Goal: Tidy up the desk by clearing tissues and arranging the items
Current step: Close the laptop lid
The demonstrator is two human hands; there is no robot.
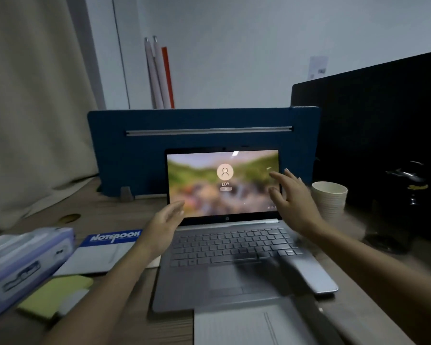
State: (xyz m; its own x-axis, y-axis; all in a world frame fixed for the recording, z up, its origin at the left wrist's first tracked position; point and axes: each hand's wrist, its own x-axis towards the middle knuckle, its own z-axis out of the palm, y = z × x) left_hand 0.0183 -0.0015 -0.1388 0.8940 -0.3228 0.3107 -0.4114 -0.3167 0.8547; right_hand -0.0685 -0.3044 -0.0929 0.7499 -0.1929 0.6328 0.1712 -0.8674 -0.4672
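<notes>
Head view: both hands, left hand (164, 220) and right hand (292, 195), spread wide and empty, flank the open laptop (224, 245) mid-desk (lid-closing, I'd judge). Next: grip the screen's edges and fold it down.

Bare forearms, no sleeves, left hand (163, 224), right hand (294, 199)

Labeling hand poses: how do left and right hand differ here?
Left hand sits lower, at the laptop screen's bottom left corner; right hand is higher, at the screen's right edge. Left fingers are close together; right fingers are spread. Both are open, bare and hold nothing.
</notes>
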